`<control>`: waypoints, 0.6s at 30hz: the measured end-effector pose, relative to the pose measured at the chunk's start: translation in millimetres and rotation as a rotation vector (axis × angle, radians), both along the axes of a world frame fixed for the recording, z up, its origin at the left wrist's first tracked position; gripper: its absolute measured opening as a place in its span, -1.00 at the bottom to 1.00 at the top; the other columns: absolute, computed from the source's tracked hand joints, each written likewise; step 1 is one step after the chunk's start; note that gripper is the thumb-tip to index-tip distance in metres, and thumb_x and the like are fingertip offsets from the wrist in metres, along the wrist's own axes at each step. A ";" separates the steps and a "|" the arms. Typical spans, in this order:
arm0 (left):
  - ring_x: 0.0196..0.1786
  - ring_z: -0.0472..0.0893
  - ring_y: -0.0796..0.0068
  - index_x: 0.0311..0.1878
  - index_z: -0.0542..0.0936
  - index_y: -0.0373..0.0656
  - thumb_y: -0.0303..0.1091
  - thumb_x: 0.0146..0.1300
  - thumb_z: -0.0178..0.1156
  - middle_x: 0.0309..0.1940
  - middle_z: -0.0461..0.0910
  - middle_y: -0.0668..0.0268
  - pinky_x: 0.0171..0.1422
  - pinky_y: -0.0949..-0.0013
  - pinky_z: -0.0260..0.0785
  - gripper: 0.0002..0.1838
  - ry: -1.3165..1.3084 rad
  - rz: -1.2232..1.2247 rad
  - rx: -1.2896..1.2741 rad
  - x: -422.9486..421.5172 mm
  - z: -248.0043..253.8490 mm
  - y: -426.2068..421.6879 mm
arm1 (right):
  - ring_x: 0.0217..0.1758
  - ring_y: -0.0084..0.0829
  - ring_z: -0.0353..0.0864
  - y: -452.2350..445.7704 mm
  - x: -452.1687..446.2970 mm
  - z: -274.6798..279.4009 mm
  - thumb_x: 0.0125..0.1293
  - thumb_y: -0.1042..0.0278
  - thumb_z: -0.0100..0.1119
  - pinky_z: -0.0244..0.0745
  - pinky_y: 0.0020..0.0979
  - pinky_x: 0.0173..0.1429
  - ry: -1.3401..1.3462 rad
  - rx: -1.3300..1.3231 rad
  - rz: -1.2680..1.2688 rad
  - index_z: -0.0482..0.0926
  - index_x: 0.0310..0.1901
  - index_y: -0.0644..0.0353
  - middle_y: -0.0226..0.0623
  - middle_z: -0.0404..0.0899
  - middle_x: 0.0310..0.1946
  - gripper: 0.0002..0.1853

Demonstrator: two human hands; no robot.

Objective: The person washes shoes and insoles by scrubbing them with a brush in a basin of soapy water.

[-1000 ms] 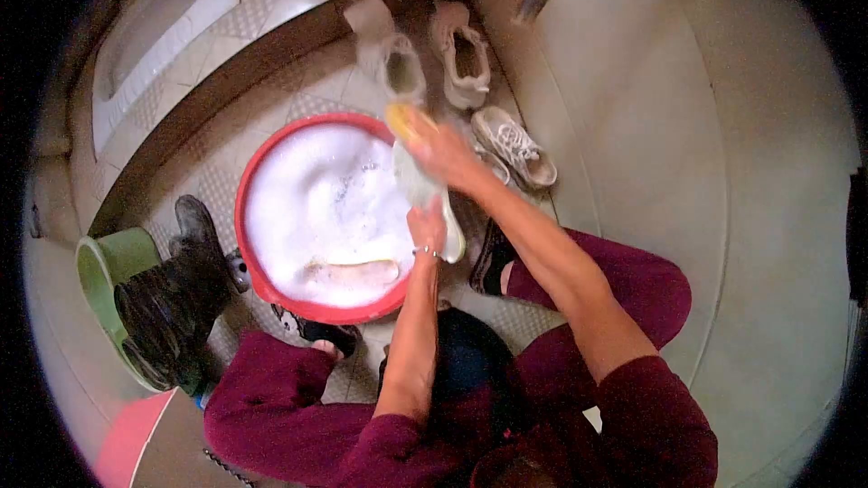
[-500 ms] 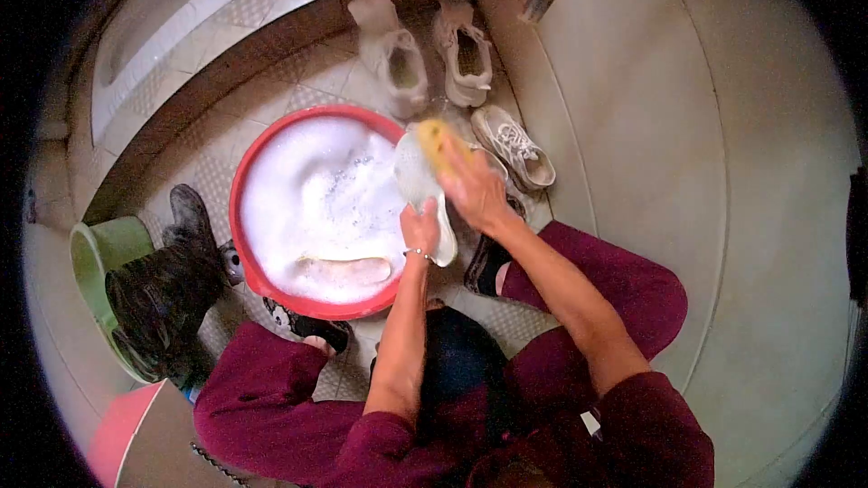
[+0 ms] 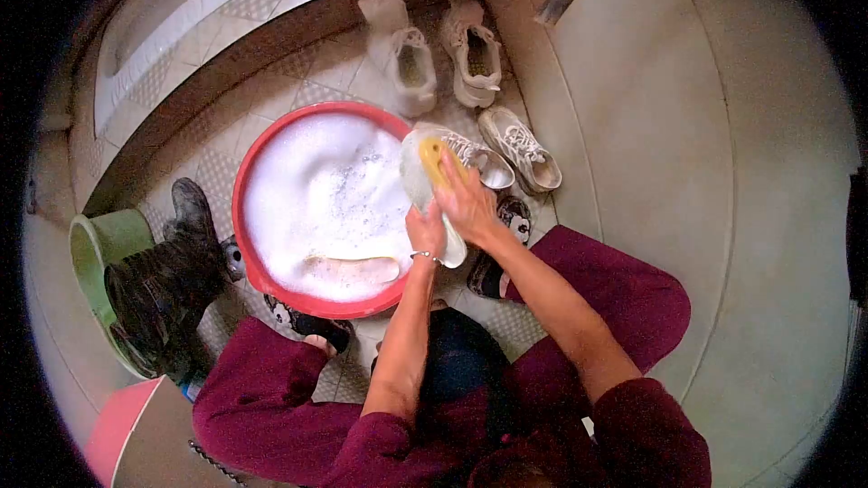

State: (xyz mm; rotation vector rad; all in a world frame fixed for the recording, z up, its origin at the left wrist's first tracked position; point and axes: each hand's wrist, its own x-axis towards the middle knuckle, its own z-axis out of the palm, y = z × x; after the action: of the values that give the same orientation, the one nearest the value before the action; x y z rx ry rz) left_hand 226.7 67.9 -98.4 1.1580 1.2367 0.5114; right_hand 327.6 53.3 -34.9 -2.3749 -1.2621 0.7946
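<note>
My left hand (image 3: 426, 229) is closed around the middle of a white insole (image 3: 413, 179), held over the right rim of a red basin (image 3: 240, 217). In my right hand (image 3: 467, 205) is a yellow scrub brush (image 3: 433, 157), pressed against the insole's upper half. The brush's bristles are hidden beneath its body. White suds (image 3: 298, 176) fill the basin, and a second pale insole (image 3: 353, 269) lies in them near the front.
Beyond the basin stand two larger pale shoes (image 3: 411, 77) (image 3: 475, 63). Closer are white lace-up shoes (image 3: 524, 149) (image 3: 488, 165). At left, dark boots (image 3: 192, 217) lean over a green tub (image 3: 117, 235). A tiled step (image 3: 235, 50) curves behind; a wall (image 3: 651, 126) rises at right.
The brush has slid slightly down along the insole, and my right hand is now closer to my left. The whole view has shifted a little, and a white shoe behind the brush shows more.
</note>
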 end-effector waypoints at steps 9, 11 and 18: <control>-0.28 0.58 0.23 -0.21 0.53 -0.35 -0.32 0.07 0.09 -0.37 0.60 0.06 -0.18 0.25 0.37 -0.71 0.036 -0.099 0.011 4.2 0.9 17.0 | -0.24 -0.05 0.48 41.5 43.3 29.1 0.19 0.05 -0.03 0.44 -0.18 -0.18 -0.165 0.135 0.057 0.13 0.27 0.02 0.08 0.38 -0.10 -0.38; -0.28 0.58 0.26 -0.21 0.53 -0.35 -0.33 0.06 0.09 -0.38 0.60 0.08 -0.17 0.26 0.36 -0.72 -0.002 -0.151 -0.095 0.1 -4.4 28.2 | -0.32 -0.03 0.50 2.9 22.8 11.5 0.16 0.01 0.01 0.47 -0.16 -0.31 -0.213 0.113 0.266 0.15 0.27 -0.16 0.05 0.36 -0.23 -0.38; -0.37 0.51 0.47 -0.23 0.54 -0.30 -0.36 0.06 0.11 -0.45 0.58 0.25 -0.25 0.36 0.35 -0.76 0.087 -0.322 -0.017 -0.8 -8.6 33.9 | -0.46 -0.02 0.51 51.6 35.4 -3.3 0.14 0.01 0.03 0.47 -0.10 -0.40 -0.302 -0.008 0.346 0.20 0.22 -0.42 0.01 0.24 -0.24 -0.44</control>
State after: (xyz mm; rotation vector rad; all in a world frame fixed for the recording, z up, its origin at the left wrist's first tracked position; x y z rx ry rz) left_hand 226.0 101.7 -107.0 1.3458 1.0971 0.2110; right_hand 363.0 105.0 -38.2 -2.3788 -1.8299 0.5427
